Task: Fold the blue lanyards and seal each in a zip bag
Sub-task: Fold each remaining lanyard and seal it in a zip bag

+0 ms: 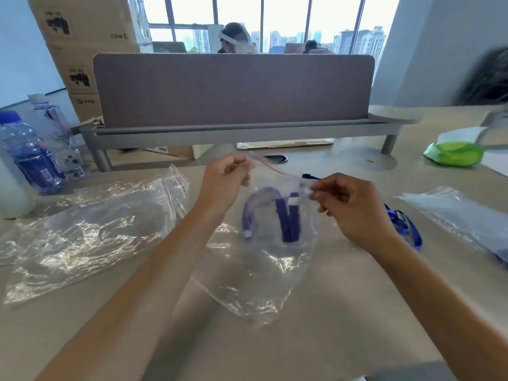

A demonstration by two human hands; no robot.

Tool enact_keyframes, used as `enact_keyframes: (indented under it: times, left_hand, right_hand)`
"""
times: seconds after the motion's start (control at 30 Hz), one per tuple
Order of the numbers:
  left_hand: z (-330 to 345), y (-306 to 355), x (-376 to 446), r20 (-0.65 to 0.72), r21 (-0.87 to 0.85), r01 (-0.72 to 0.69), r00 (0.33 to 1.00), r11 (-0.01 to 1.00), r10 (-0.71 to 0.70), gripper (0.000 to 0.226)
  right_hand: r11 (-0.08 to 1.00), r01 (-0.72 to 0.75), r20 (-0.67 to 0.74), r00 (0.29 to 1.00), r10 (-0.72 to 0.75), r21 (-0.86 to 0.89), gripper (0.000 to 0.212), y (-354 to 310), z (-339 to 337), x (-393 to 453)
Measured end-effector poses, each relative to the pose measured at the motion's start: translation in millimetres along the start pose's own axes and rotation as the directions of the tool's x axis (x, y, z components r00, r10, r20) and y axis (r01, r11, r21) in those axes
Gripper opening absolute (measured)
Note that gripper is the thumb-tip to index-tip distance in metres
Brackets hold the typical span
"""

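Above the middle of the table, a clear bag hangs between two hands, with a folded lanyard already inside it. The left hand is pinched shut on the far corner of the bag's mouth; the right hand is pinched shut on the near corner, so the red-lined zip strip runs taut between them.

The risk, as I judge it, lies at that strip. A dark clip on a blue strap pokes out past the mouth beside the right hand; if it belongs to this lanyard, it could be caught in the zip and the seal would gape. The film is thin, glossy and creased, so the two tracks could easily slip out of line and close only in part. The lanyard's flat woven band sits loosely folded and may spring open, pushing up toward the mouth.

Toward the table's left edge lies a heap of bags, crinkled and bright with glare. Another lanyard lies just behind the right wrist, and a further bag rests near the right edge. Two bottles, ribbed and clear, stand at the far left corner.
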State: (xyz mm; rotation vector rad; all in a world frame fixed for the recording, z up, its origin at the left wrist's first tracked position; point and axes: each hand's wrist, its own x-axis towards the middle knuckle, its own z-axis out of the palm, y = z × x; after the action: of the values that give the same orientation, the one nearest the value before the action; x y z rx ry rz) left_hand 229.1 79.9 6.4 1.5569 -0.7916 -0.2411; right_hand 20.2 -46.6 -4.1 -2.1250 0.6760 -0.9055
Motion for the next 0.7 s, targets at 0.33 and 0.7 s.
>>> enact_keyframes:
  times: [0.33,0.7]
  left_hand:
    - [22,64,1,-0.065,-0.116,-0.196,0.980,0.974,0.189,0.014]
    - [36,119,-12,-0.147,-0.194,-0.290,0.953,0.937,0.264,0.004]
  right_hand:
    - [0.987,0.156,-0.201,0.969,-0.145,0.039,0.020,-32,-71,13]
    - [0.973,0.189,-0.384,0.915,-0.126,0.131,0.020,-59,-125,37]
